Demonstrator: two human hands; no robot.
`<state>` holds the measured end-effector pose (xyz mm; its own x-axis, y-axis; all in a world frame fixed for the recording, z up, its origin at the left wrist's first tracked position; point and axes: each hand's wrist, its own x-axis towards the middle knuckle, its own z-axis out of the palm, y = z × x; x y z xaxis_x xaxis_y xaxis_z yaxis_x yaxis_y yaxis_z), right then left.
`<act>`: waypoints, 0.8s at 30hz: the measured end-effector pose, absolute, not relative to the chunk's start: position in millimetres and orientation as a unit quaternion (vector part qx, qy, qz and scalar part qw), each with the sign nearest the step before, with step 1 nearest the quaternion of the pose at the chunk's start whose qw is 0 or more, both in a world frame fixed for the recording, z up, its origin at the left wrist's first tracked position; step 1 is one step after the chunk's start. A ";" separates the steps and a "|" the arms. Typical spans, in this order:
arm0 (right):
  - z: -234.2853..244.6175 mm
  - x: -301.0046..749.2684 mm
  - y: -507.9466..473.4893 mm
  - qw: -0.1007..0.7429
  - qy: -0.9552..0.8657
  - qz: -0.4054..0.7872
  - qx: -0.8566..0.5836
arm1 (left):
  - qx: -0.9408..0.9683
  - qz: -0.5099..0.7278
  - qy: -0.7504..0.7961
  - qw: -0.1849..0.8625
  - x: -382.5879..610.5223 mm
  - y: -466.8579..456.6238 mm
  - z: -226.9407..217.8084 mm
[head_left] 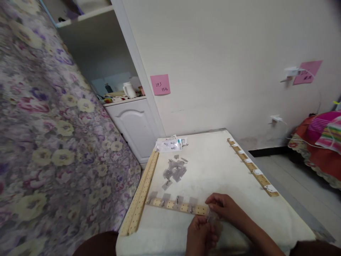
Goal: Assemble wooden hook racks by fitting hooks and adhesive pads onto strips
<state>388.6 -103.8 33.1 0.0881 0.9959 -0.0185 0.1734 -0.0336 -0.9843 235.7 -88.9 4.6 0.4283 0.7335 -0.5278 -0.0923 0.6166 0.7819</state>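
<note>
At the near edge of the table, my left hand (201,233) is closed on a small clear plastic piece (214,217), whose shape is blurred. My right hand (223,206) curls its fingers onto the same clear plastic from above, by the right end of a pale wooden strip with holes (183,207). Along this strip stand several clear plastic tabs (193,202) with small metal fittings. Farther back lies a loose pile of similar clear pieces (174,170). Whatever is under my fingers is partly hidden.
Two long perforated wooden strips (141,192) lie along the table's left edge. Another strip (252,166) with several white round pieces lies along the right edge. Printed plastic packets (169,145) rest at the back left. A floral curtain (53,142) hangs at left; a wall stands behind.
</note>
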 end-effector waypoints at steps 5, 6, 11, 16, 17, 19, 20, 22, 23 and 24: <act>30.4 387.8 -102.9 0.449 -0.535 0.374 -0.611 | 0.323 0.260 0.461 0.785 236.0 -90.9 0.0; 30.0 387.0 -102.8 0.446 -0.533 0.368 -0.618 | 0.315 0.264 0.453 0.791 235.7 -91.7 0.7; 26.7 383.2 -101.9 0.432 -0.548 0.319 -0.642 | 0.285 0.274 0.430 0.812 234.5 -93.5 5.7; 24.3 380.9 -99.5 0.422 -0.569 0.284 -0.647 | 0.274 0.272 0.461 0.799 236.6 -89.9 11.4; 23.9 380.3 -98.9 0.423 -0.572 0.280 -0.645 | 0.273 0.270 0.468 0.796 237.1 -89.3 12.9; 22.5 379.0 -97.9 0.427 -0.580 0.270 -0.639 | 0.272 0.264 0.482 0.790 238.1 -88.5 15.8; 21.3 378.3 -97.4 0.429 -0.583 0.264 -0.638 | 0.272 0.262 0.486 0.788 238.6 -88.3 17.0; 18.3 377.2 -96.6 0.431 -0.588 0.251 -0.637 | 0.275 0.260 0.491 0.784 239.6 -88.1 18.9; 16.7 376.8 -96.2 0.430 -0.590 0.247 -0.637 | 0.278 0.259 0.493 0.783 240.1 -88.0 19.5; 15.3 376.7 -95.9 0.428 -0.592 0.245 -0.638 | 0.280 0.257 0.493 0.782 240.5 -87.8 19.8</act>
<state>376.7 -95.9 15.3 0.1796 0.9643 0.1944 0.5453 0.0669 -0.8356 240.5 -87.8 19.8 0.3811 0.6786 -0.6279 -0.1252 0.7108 0.6922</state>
